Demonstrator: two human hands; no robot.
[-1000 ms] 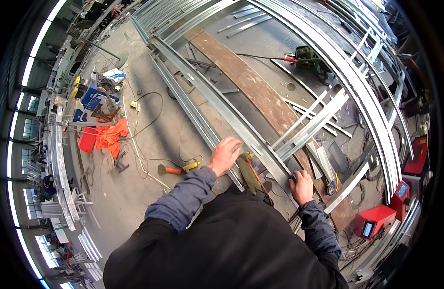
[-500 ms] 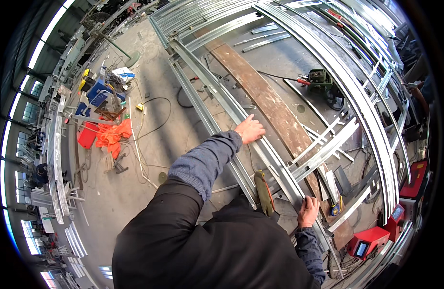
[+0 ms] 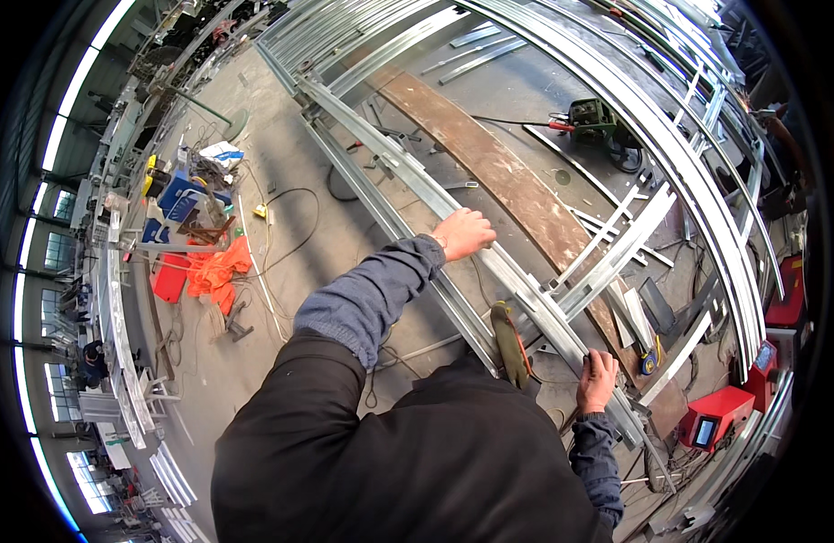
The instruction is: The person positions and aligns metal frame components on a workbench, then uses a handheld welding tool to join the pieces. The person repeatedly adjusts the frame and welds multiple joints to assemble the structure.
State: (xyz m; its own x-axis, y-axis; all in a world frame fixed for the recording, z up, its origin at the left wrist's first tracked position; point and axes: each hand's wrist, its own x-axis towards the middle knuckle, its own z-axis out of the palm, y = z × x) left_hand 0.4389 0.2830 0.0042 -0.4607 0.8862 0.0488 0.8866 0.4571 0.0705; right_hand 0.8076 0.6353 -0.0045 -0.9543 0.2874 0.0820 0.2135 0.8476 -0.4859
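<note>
A long silvery metal rail (image 3: 548,317) runs slantwise from the far left towards me on the right. My left hand (image 3: 465,233) is closed over its middle stretch, fingers bent across the top. Nearer its close end, my right hand (image 3: 598,380) grips the rail's edge with curled fingers. Beside it, on the left, lies a second metal rail (image 3: 471,330), roughly parallel and partly covered by my left forearm. An olive-green object with an orange edge (image 3: 510,348) sits between the two rails near my body; its kind is unclear.
A rusty brown beam (image 3: 489,154) stretches beyond the rail. Long shiny profiles (image 3: 706,199) bend round the right, near a green machine (image 3: 601,127). Red machines (image 3: 717,418) and a tape measure (image 3: 650,362) are at right. Orange cloth (image 3: 220,271) and cables lie left.
The rail has rolled: its groove showed before, and a smooth, paler face shows now. Both hands keep hold of it. The whole view has shifted slightly.
</note>
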